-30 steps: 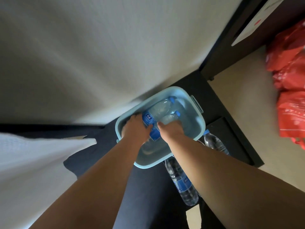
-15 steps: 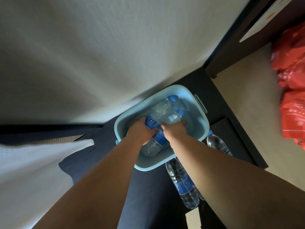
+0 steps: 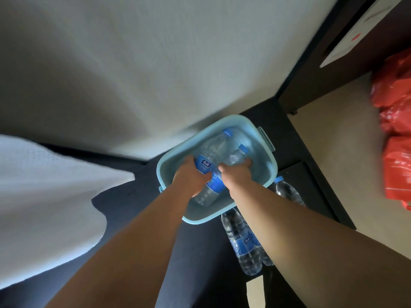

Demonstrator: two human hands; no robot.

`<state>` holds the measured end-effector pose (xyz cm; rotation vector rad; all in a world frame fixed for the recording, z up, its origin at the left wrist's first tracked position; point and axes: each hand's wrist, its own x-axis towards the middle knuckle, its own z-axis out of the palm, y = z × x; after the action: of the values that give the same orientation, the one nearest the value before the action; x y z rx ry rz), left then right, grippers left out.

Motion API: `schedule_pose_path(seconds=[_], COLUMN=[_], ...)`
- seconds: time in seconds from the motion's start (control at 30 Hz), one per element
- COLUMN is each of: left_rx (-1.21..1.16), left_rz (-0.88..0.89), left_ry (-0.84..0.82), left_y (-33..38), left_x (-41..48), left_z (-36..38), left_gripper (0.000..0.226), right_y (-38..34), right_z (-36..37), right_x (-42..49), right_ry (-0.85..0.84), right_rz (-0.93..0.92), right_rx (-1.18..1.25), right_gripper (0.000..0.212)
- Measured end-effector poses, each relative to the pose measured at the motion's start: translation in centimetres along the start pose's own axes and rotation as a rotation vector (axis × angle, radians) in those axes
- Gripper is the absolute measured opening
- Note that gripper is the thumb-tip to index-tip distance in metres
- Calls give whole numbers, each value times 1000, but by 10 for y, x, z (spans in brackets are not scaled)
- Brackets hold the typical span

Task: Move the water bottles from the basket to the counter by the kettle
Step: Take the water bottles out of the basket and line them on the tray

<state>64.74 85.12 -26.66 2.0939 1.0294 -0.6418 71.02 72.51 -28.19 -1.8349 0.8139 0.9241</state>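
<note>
A light blue plastic basket (image 3: 195, 215) stands on a dark surface by the white wall. Inside it lie clear water bottles with blue caps and blue labels. My left hand (image 3: 189, 176) grips the left bottle (image 3: 211, 152) around its label. My right hand (image 3: 235, 172) is wrapped around the right bottle (image 3: 235, 157) beside it. A third bottle (image 3: 208, 192) shows between my hands, lower in the basket. More bottles lie outside the basket: two (image 3: 242, 241) under my right forearm and one (image 3: 288, 191) to the right. No kettle is in sight.
A white textured cloth (image 3: 44, 196) fills the left side. Red plastic bags (image 3: 398, 141) sit on the beige floor at the right. Dark furniture with a white sheet (image 3: 347, 30) stands at the upper right. The white wall (image 3: 155, 63) rises just behind the basket.
Both hands stay in the basket on the bottles. The left bottle has risen a little, and a third bottle has come into sight between my hands. The camera shifted slightly.
</note>
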Motion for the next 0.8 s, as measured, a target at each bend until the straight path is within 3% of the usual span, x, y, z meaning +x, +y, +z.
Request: schedule_pose_path(seconds=[0.5, 0.8], left_rx=[-281, -429], left_rz=[-54, -48], left_ry=[176, 238], left_y=[25, 48], left_x=[-84, -148], left_z=[-21, -8], left_gripper=[47, 49], right_y=[-21, -31], right_z=[-54, -107], right_x=[-56, -86], right_ry=[-112, -200], right_rz=[-273, -502], right_rx=[-76, -166], right_gripper=[92, 82])
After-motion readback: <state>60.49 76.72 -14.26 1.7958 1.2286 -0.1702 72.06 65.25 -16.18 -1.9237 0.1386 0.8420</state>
